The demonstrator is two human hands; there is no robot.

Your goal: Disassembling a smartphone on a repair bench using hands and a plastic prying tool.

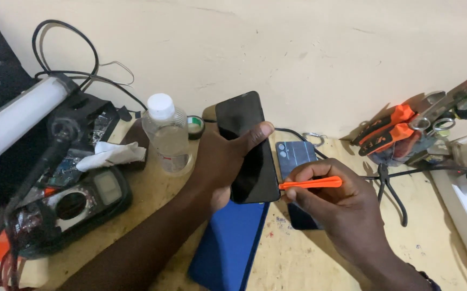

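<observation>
Hands meet mid-bench. Right hand (330, 207) pinches orange pry tool (311, 184), long axis approx horizontal, tip pointing left, touching lower right edge of phone (246, 145). Left hand (222, 161) grips phone from the left, thumb across dark screen; phone held off bench, long axis near vertical, top tilted slightly left & away. Blue mat (228, 245) lies under. Back cover (297, 156) w/ cameras sits just behind rt hand. Farther: bottle (167, 137), multimeter (77, 202), cutters (387, 132) by wall.

Repair workshop, multimeter (85, 196), pliers (387, 132), cluttered wooden bench (298, 258)
</observation>
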